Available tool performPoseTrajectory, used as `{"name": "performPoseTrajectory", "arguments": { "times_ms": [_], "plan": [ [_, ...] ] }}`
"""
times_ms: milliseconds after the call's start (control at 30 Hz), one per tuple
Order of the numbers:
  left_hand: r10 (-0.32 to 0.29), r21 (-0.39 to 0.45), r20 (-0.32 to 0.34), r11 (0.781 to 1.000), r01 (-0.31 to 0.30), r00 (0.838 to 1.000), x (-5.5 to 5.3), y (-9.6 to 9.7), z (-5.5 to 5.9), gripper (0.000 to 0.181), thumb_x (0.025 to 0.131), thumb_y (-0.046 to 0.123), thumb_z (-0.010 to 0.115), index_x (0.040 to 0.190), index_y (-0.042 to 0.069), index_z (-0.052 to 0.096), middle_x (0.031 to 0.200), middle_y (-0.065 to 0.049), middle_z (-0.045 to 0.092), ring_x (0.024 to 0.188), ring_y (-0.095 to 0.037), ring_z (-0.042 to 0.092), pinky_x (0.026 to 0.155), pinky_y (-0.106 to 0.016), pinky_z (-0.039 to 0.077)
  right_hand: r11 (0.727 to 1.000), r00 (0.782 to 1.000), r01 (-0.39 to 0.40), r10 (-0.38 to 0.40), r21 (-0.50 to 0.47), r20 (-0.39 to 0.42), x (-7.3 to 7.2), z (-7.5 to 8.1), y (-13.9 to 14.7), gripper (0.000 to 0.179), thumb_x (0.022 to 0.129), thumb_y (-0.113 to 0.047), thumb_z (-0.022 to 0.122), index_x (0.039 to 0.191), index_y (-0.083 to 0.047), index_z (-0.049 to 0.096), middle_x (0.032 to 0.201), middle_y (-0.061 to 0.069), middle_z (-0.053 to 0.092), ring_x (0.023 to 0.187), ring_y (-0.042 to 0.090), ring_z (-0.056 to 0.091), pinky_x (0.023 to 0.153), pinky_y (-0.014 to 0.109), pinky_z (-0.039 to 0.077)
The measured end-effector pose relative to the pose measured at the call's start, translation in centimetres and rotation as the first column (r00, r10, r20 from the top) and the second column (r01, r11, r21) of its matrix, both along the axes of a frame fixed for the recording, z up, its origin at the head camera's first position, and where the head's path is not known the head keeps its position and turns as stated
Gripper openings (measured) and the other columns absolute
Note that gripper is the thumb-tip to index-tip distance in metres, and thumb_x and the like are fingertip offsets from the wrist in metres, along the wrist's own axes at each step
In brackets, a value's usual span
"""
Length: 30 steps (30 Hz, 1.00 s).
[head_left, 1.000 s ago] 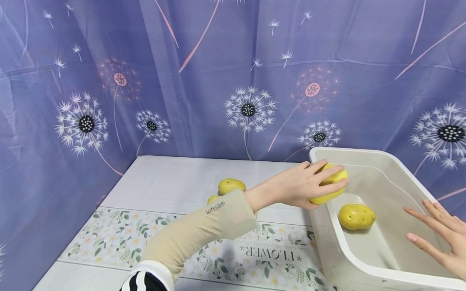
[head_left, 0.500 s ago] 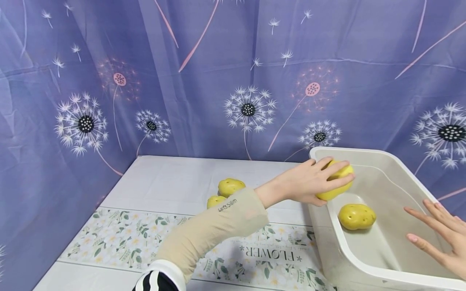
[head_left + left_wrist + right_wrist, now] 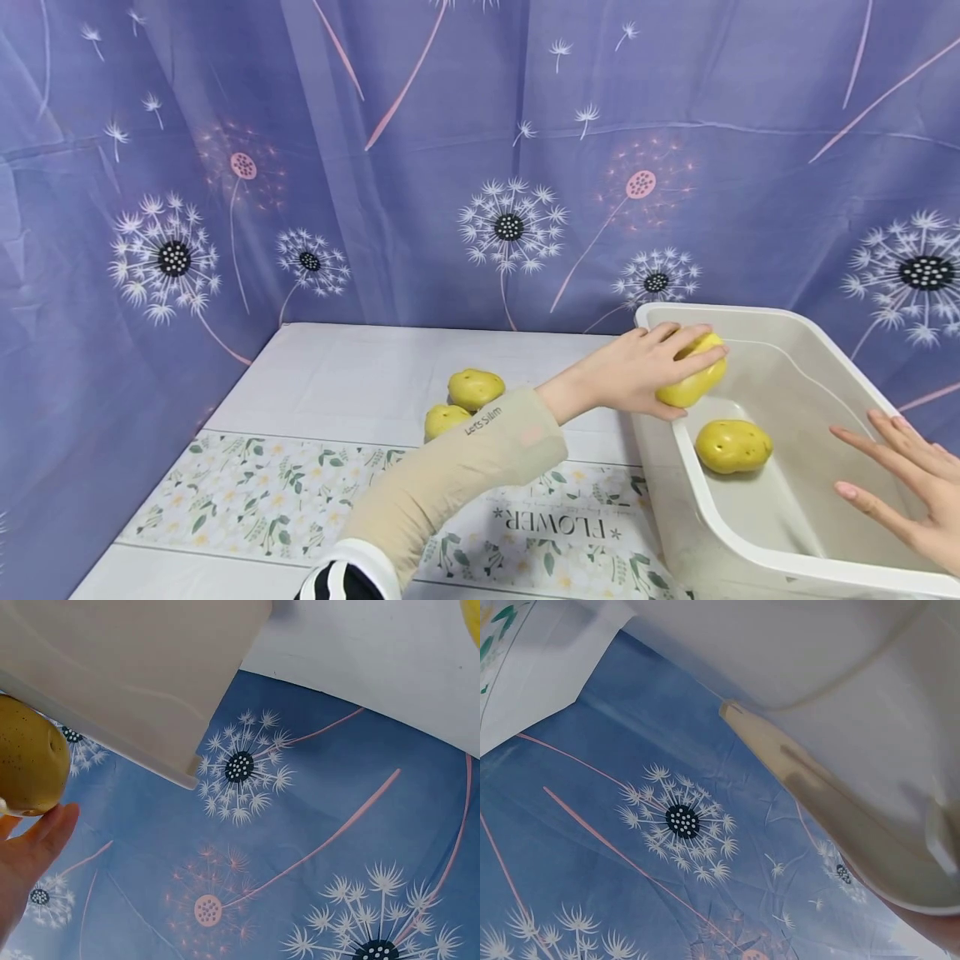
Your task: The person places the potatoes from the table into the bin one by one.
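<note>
My left hand point(image 3: 641, 371) grips a yellow potato point(image 3: 693, 377) above the left rim of a pale plastic tub point(image 3: 832, 467). In the left wrist view that potato point(image 3: 28, 759) shows at the left edge, with fingers against it. A second potato point(image 3: 733, 446) lies on the tub's bottom at its left side. My right hand point(image 3: 918, 483), fingers spread and straight, is at the tub's right side and holds nothing. Left of my forearm, two more potatoes, a rear one point(image 3: 476, 389) and a front one point(image 3: 446, 419), rest on the table; the sleeve partly covers the front one.
The table point(image 3: 360, 367) has a white surface with a flower-printed band point(image 3: 247, 492) across it. A blue curtain point(image 3: 420, 233) with dandelion prints hangs close behind table and tub. The tub's raised rim point(image 3: 693, 492) stands along the right of the table.
My left hand has carried its potato a little to the right and upward over the tub's rim. The sleeve now uncovers more of the front table potato. My right hand stays nearly still.
</note>
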<state>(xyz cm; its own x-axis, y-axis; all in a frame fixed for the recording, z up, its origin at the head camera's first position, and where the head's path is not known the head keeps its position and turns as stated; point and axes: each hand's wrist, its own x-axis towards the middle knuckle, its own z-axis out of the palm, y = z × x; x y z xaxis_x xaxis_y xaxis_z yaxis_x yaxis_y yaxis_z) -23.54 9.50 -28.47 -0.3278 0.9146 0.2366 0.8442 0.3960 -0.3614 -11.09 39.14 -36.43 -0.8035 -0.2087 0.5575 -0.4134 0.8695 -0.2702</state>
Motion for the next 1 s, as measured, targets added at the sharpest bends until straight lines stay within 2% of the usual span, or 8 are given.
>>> {"name": "performPoseTrajectory", "arguments": {
  "times_ms": [100,267,433,600,733,833,933,1000],
  "plan": [
    [0.009,0.001,0.021,1.0,-0.009,1.0,-0.1,0.2,0.0,0.079,0.078,0.056,0.051,0.142,0.019,0.024,0.143,-0.005,0.027,0.118,-0.017,0.04,0.079,-0.021,0.046,1.0,1.0,-0.006,0.006,-0.003,-0.009,0.0,-0.1,0.0,0.064,0.069,-0.018,0.073,0.128,-0.011,0.049,0.146,0.014,0.019,0.137,0.026,0.006,0.097,0.069,-0.004],
    [0.023,-0.019,-0.013,1.0,-0.024,1.0,-0.3,0.7,0.2,0.077,0.078,0.056,0.051,0.141,0.02,0.025,0.142,-0.004,0.029,0.114,-0.016,0.041,0.075,-0.021,0.047,1.0,0.999,-0.015,0.014,-0.018,-0.031,-0.1,-0.1,-0.1,0.063,0.068,-0.018,0.074,0.126,-0.01,0.051,0.145,0.012,0.021,0.134,0.011,0.009,0.098,0.069,-0.004],
    [0.056,-0.056,-0.019,0.997,-0.057,0.998,-0.4,1.3,0.6,0.077,0.079,0.057,0.05,0.142,0.021,0.022,0.143,-0.004,0.027,0.115,-0.017,0.041,0.079,-0.023,0.045,1.0,0.999,-0.016,0.016,-0.025,-0.033,-0.1,-0.2,-0.1,0.062,0.068,-0.019,0.073,0.126,-0.011,0.051,0.145,0.01,0.021,0.131,0.005,0.009,0.1,0.066,-0.005],
    [0.103,-0.061,0.037,0.993,-0.101,0.994,-0.7,2.0,0.6,0.079,0.079,0.058,0.049,0.143,0.023,0.018,0.145,-0.004,0.024,0.12,-0.018,0.039,0.091,-0.028,0.04,1.0,1.0,-0.011,0.01,-0.025,-0.028,-0.1,-0.2,-0.1,0.063,0.068,-0.018,0.073,0.126,-0.011,0.051,0.145,0.01,0.021,0.131,0.004,0.009,0.101,0.065,-0.005],
    [0.16,-0.051,0.119,0.987,-0.155,0.98,-1.1,2.6,0.4,0.081,0.079,0.06,0.049,0.143,0.026,0.013,0.148,-0.003,0.02,0.124,-0.018,0.038,0.098,-0.031,0.034,1.0,1.0,-0.003,0.002,-0.02,-0.02,-0.1,-0.2,0.0,0.065,0.067,-0.018,0.074,0.127,-0.012,0.05,0.145,0.011,0.02,0.133,0.007,0.008,0.101,0.066,-0.005],
    [0.189,-0.032,0.156,0.982,-0.186,0.97,-1.5,2.9,0.3,0.08,0.079,0.059,0.049,0.143,0.028,0.013,0.149,-0.002,0.018,0.125,-0.019,0.039,0.101,-0.032,0.031,1.0,1.0,-0.001,0.001,-0.016,-0.017,-0.1,-0.2,0.0,0.066,0.067,-0.018,0.074,0.128,-0.012,0.049,0.146,0.012,0.02,0.136,0.013,0.006,0.1,0.067,-0.005],
    [0.192,-0.002,0.155,0.981,-0.194,0.969,-1.7,3.0,0.2,0.078,0.079,0.058,0.049,0.143,0.027,0.016,0.148,-0.002,0.02,0.123,-0.019,0.041,0.1,-0.031,0.032,1.0,1.0,-0.003,0.003,-0.016,-0.018,-0.1,-0.2,-0.1,0.067,0.066,-0.017,0.075,0.127,-0.011,0.049,0.146,0.012,0.021,0.136,0.015,0.007,0.099,0.067,-0.005],
    [0.195,0.012,0.14,0.98,-0.199,0.971,-1.8,3.1,0.1,0.076,0.08,0.057,0.048,0.143,0.027,0.017,0.147,-0.002,0.021,0.122,-0.018,0.041,0.098,-0.03,0.034,1.0,1.0,-0.003,0.003,-0.017,-0.022,-0.1,-0.2,0.0,0.067,0.066,-0.017,0.075,0.127,-0.011,0.05,0.145,0.011,0.021,0.135,0.012,0.007,0.1,0.067,-0.005]
  ]
}}
